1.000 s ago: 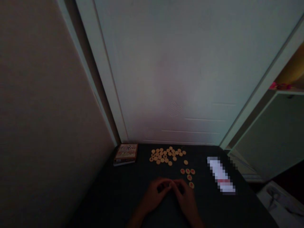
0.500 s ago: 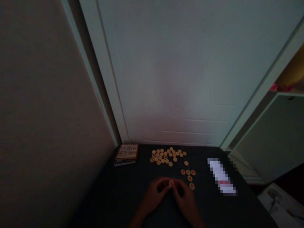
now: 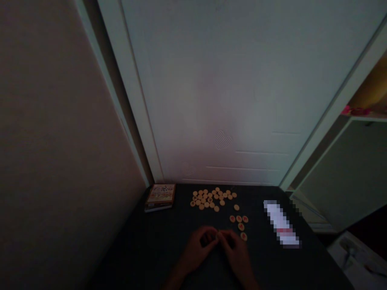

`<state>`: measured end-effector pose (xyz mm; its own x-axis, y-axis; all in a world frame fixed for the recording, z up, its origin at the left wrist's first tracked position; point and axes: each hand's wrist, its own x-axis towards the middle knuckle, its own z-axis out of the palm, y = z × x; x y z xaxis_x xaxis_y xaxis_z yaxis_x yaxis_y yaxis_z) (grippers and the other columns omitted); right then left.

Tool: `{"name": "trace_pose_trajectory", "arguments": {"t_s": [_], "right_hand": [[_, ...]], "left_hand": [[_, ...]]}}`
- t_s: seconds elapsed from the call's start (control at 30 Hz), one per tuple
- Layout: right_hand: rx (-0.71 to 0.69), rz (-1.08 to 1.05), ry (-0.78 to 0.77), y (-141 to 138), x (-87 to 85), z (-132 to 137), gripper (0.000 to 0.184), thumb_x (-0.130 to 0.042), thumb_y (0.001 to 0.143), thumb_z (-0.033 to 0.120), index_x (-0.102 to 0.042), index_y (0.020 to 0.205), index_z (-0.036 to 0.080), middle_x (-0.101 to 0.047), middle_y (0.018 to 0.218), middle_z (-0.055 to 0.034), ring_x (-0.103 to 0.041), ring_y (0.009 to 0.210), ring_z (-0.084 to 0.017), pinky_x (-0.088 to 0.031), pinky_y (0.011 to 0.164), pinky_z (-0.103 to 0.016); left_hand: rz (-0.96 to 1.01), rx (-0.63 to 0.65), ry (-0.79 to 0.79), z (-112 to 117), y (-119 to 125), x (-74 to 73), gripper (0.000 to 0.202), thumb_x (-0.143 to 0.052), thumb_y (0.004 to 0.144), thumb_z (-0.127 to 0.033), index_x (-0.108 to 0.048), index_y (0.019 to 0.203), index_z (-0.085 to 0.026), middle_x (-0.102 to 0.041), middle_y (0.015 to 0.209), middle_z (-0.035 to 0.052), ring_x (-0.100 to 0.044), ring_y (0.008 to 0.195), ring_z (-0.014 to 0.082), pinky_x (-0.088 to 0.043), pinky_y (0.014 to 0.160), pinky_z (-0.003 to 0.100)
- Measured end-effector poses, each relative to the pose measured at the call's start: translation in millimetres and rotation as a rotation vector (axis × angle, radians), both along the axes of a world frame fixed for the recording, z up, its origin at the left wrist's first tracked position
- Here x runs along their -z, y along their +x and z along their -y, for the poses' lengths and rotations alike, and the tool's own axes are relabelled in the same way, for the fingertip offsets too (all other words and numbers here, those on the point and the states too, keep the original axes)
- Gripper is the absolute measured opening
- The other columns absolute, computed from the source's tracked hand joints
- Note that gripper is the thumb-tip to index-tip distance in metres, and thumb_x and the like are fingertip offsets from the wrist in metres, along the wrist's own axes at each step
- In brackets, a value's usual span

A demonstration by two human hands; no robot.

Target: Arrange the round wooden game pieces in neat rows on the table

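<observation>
In dim light my left hand (image 3: 199, 246) and my right hand (image 3: 236, 249) rest on a dark tabletop (image 3: 157, 249), fingertips pinched together where they meet. What sits between the fingertips is hidden in this light. A pile of several round pale wooden discs (image 3: 211, 198) lies beyond the hands near the wall. Closer, to the right of my right hand, several discs with red marks (image 3: 240, 222) lie face up in a small group, and one plain disc (image 3: 236, 207) sits apart above them.
A small printed box (image 3: 160, 196) stands at the table's back left corner by the wall. A blurred white strip (image 3: 281, 222) lies to the right. A pale door panel (image 3: 229, 100) rises behind the table; a shelf unit (image 3: 347, 173) stands at right.
Half a second ago a pale disc showed between my fingertips; it is hidden now. The hands have stayed in place.
</observation>
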<state>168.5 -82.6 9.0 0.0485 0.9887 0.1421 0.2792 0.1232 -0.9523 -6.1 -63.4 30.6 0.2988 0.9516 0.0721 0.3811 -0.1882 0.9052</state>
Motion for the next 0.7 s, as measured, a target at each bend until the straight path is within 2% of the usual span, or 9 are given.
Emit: {"name": "trace_pose_trajectory", "arguments": {"t_s": [0.2, 0.47, 0.7], "right_hand": [[-0.017, 0.013, 0.042, 1, -2.4, 0, 0.041, -0.054, 0.092, 0.057, -0.076, 0.091, 0.023, -0.079, 0.093, -0.0081, -0.073, 0.089, -0.025, -0.057, 0.082, -0.033], [-0.044, 0.007, 0.062, -3, -12.5, 4, 0.037, -0.055, 0.093, 0.053, -0.074, 0.103, 0.022, -0.077, 0.103, -0.0096, -0.072, 0.096, -0.025, -0.056, 0.088, -0.034], [-0.01, 0.003, 0.053, -3, -4.0, 2, 0.039, -0.059, 0.09, 0.057, -0.075, 0.093, 0.022, -0.078, 0.091, -0.0075, -0.073, 0.087, -0.024, -0.057, 0.082, -0.033]], "left_hand": [[-0.001, 0.037, 0.025, 2, 1, -6.5, 0.027, -0.063, 0.089, -0.042, -0.074, 0.109, -0.027, -0.074, 0.095, 0.0032, -0.064, 0.082, 0.0187, -0.05, 0.076, 0.028], [0.011, 0.034, 0.039, 3, 1, -13.4, 0.027, -0.061, 0.092, -0.042, -0.074, 0.109, -0.027, -0.073, 0.092, 0.0027, -0.063, 0.081, 0.0182, -0.05, 0.074, 0.027], [0.03, 0.038, 0.046, 3, 1, -8.3, 0.024, -0.063, 0.09, -0.039, -0.073, 0.108, -0.026, -0.075, 0.098, 0.0035, -0.065, 0.086, 0.0192, -0.05, 0.078, 0.028]]}}
